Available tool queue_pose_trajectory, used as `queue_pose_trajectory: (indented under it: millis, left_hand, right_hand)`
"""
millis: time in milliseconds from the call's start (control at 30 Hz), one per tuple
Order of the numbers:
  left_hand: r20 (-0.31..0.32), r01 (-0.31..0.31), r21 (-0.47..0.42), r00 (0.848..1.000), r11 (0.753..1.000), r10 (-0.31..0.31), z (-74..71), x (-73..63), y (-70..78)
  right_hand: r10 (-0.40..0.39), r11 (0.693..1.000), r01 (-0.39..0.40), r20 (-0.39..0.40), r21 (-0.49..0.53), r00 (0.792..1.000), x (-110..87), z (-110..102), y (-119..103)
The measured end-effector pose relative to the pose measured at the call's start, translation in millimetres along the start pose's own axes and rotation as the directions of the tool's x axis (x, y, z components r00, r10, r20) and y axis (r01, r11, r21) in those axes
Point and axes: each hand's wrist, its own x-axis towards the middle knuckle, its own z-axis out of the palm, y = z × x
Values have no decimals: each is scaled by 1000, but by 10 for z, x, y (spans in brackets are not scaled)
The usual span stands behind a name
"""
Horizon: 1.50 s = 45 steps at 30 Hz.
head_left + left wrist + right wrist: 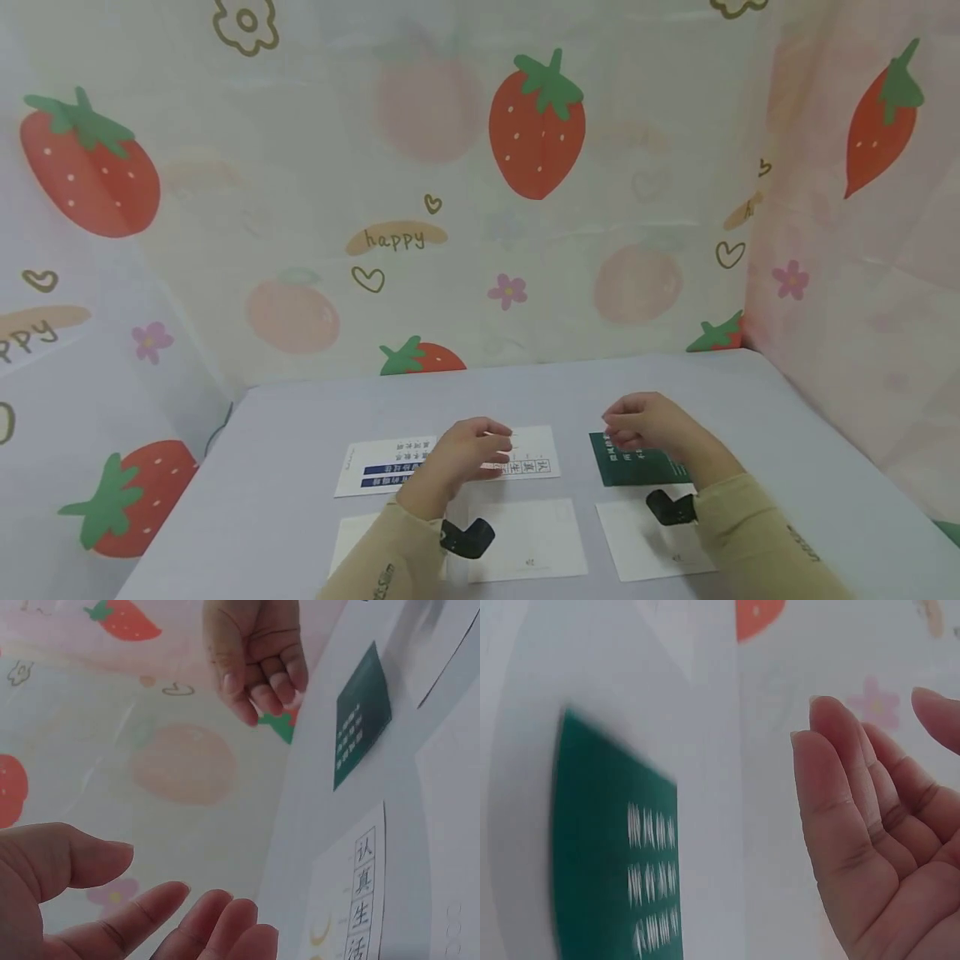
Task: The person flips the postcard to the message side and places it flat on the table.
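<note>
Only head view shows 6 cards [525,533].

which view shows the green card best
Left wrist: it shows the green card whole and uncovered. In the head view, the right hand hides part of it; the right wrist view is closer, but blurred and cut off.

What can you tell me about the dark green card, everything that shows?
The dark green card is a flat rectangle, apparently thin paper stock, printed with lines of small white characters, too blurred to read fully. It lies flat on the pale table, at the right end of the far row, beyond a white card with a gap between. The right hand is clear of it, hiding part in the head view; only the table appears to touch it.
</note>
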Motion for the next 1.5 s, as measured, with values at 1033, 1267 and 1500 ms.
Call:
queue_pose_trajectory:
  millis: [1033,1267,1500]
  left_hand:
    - [-226,423,79,890,903,-397,-1785,-1211,-881]
    - [-232,449,-62,862,892,-450,-1753,-1227,-1011]
    - [-244,453,-100,852,886,-463,-1734,-1171,-1016]
  right_hand:
    - [-37,968,-21,225,251,974,-113,1799,-452]
    - [14,979,-55,201,199,980,-122,1994,-425]
    - [24,977,-61,181,203,983,-110,2094,-411]
